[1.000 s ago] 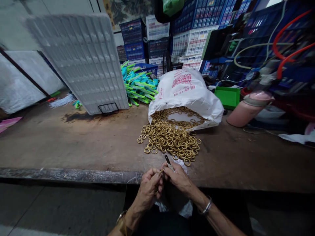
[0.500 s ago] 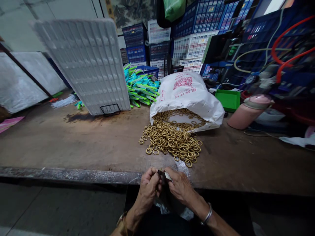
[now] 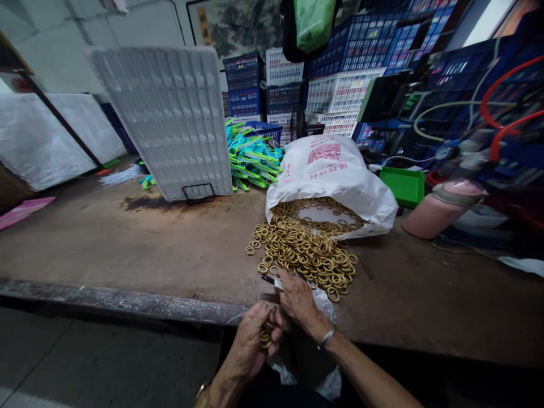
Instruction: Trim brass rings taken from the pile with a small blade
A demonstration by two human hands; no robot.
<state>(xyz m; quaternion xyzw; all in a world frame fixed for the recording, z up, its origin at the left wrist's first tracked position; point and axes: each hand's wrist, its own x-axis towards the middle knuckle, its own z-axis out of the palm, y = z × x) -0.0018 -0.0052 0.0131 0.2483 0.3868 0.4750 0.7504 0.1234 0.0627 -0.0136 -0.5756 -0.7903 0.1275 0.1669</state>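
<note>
In the head view, a white woven sack with red print [image 3: 335, 170] is laid on its side on a brown wooden table [image 3: 182, 243], and a heap of gold-coloured metal rings [image 3: 306, 249] is spilled from its mouth towards the worn front edge. A broad stretch of bare tabletop is left to the sack's left, bounded at the back by an upright, pale grey ribbed panel [image 3: 165, 119]; another is left in front of the sack to the right, below a pink bottle [image 3: 433, 214]. Behind the sack, room is closed off by stacked blue and white plastic crates [image 3: 331, 90].

In front of the sack, at the table's edge, several rings are enclosed in the curled fingers of the left hand [image 3: 253, 340]. A slim tool with a dark tip and pale handle [image 3: 274, 281] is gripped by the right hand [image 3: 297, 297] at the heap's near rim; whether a ring is touched there cannot be told.

Half a second ago, the hands were held together with the tool's tip between them; now they are parted, the right advanced towards the sack.
</note>
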